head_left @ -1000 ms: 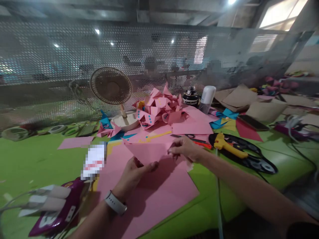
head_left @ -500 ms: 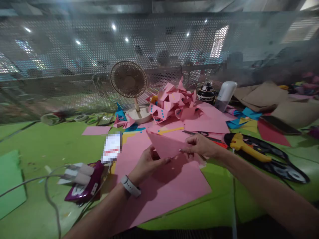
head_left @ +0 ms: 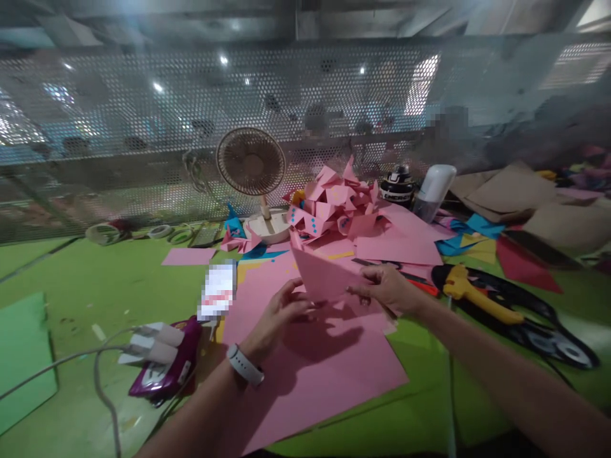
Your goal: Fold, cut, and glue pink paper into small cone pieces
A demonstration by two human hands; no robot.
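Note:
A folded pink paper piece is held up above a large pink sheet that lies on the green table. My right hand pinches its lower right edge. My left hand, with a white watch on the wrist, has its fingers curled at the piece's lower left corner. Behind it rises a heap of folded pink paper shapes with blue dots.
A small fan stands before a perforated metal screen. A purple device with white plugs and a cable lies at the left. Yellow glue gun, scissors, tape rolls, a white bottle and coloured paper scraps crowd the right.
The folded pink piece has been lifted and tilted more upright between both hands. The view has shifted a little, and the hands stay on the piece.

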